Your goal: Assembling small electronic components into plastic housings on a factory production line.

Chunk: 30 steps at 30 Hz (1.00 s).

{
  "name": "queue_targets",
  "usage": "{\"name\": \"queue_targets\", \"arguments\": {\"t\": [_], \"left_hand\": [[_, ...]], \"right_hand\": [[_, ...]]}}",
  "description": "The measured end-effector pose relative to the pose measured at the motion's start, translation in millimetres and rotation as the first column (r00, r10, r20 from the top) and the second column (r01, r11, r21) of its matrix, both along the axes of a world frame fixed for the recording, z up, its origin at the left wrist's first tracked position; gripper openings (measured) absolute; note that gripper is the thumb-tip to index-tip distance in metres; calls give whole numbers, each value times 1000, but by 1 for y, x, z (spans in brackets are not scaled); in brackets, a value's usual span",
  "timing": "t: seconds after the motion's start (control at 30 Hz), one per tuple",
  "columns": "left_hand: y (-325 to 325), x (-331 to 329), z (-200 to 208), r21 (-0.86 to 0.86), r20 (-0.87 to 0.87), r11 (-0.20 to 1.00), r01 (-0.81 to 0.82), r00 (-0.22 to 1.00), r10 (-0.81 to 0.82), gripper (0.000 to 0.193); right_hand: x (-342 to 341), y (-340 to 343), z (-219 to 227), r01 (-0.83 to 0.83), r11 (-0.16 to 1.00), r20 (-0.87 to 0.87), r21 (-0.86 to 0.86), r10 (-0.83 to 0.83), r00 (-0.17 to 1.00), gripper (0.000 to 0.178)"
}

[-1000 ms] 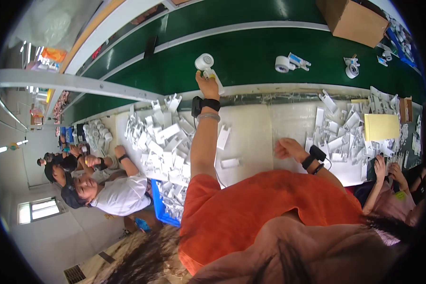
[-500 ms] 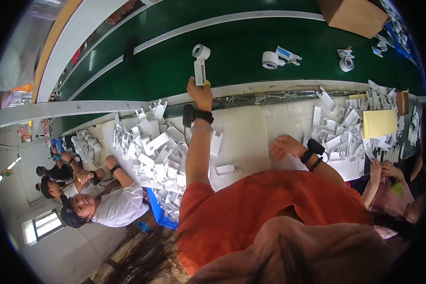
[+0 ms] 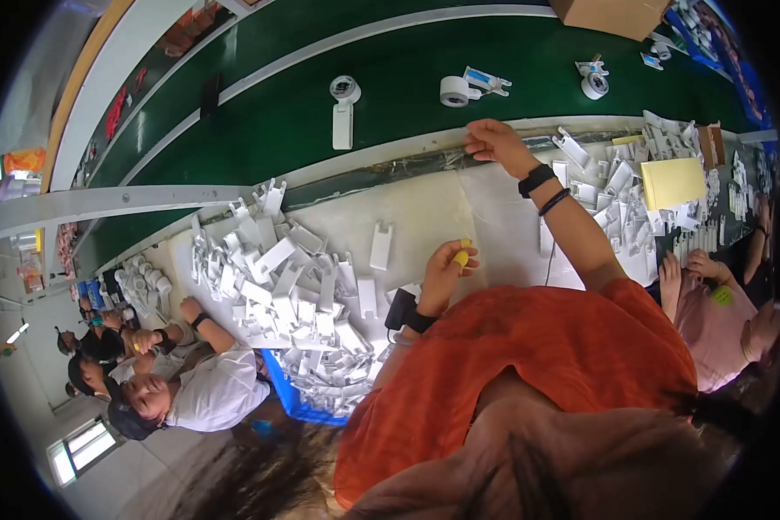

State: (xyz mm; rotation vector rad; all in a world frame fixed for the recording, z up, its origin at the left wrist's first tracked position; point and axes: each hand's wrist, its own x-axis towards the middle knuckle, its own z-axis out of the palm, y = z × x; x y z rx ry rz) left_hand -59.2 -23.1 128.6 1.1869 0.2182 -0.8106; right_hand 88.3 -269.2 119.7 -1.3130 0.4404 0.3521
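Note:
My right hand [image 3: 497, 146] reaches up to the pale edge of the green conveyor belt, fingers stretched out and nothing visible in them. Just beyond it on the belt lies a white round-headed part [image 3: 455, 91] with a white bracket [image 3: 487, 81] showing blue beside it. My left hand [image 3: 445, 270] hovers over the pale worktop near my body, its fingers loosely bent and apart, with yellow covers on the fingertips. No part shows in it. Farther left on the belt rests another white round head [image 3: 345, 89] with a long flat white piece [image 3: 343, 126] extending toward me.
Heaps of white plastic brackets lie left [image 3: 282, 269] and right [image 3: 620, 186] on the worktop. A blue crate [image 3: 290, 403] of white parts stands at the left. A yellow pad [image 3: 672, 183] and a cardboard box [image 3: 611, 17] are on the right. Co-workers sit on both sides.
My left hand has let go of the flat white piece on the belt and drawn back toward my body. My right hand has moved up from the worktop to the belt's edge.

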Motion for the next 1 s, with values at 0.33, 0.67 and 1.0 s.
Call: {"name": "queue_targets", "arguments": {"t": [0.33,0.67,1.0], "left_hand": [[72,237,-50,591,799,393,-704,447,-401,52],[85,295,-66,748,523,17,-663,574,-630,65],[99,300,-71,753,532,10,-659,599,-599,60]], "right_hand": [[2,6,32,-26,1000,74,11,25,997,27],[46,-26,42,-113,950,-44,-291,104,994,37],[107,-1,-21,-247,735,-167,-632,183,969,56]]}}
